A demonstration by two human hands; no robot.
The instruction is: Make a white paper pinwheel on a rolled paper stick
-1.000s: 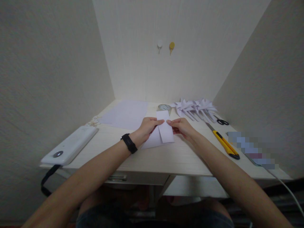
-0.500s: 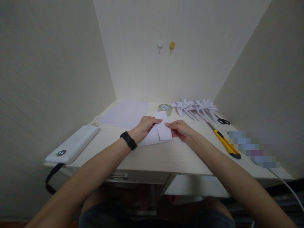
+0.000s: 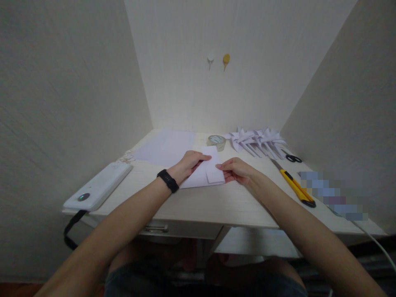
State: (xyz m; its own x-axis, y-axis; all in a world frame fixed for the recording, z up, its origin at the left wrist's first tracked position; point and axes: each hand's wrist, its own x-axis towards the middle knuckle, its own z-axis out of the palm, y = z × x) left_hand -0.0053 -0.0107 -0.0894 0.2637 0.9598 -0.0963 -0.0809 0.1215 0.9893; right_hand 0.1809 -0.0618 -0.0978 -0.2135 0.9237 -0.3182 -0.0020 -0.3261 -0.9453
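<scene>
A sheet of white paper [image 3: 198,177] lies on the desk before me, its right part folded over in a flap. My left hand [image 3: 190,161], with a black watch on the wrist, grips the paper from the left, its thumb pressing on top near the flap. At the right edge, my right hand [image 3: 235,170] pinches the folded paper between thumb and fingers. The fingers beneath the paper are partly hidden. Just behind it stands a roll of clear tape [image 3: 217,142].
Flat white sheets [image 3: 167,144] lie at the back left, folded paper pinwheels [image 3: 256,140] at the back right. Black scissors [image 3: 293,158] and a yellow utility knife [image 3: 295,187] are on the right. A white device [image 3: 99,185] with a strap sits left on the desk [image 3: 198,210].
The folded flap's visible left edge has shortened, with only its lower part now standing out. Both hands keep nearly the same hold. The whole view has shifted slightly.
</scene>
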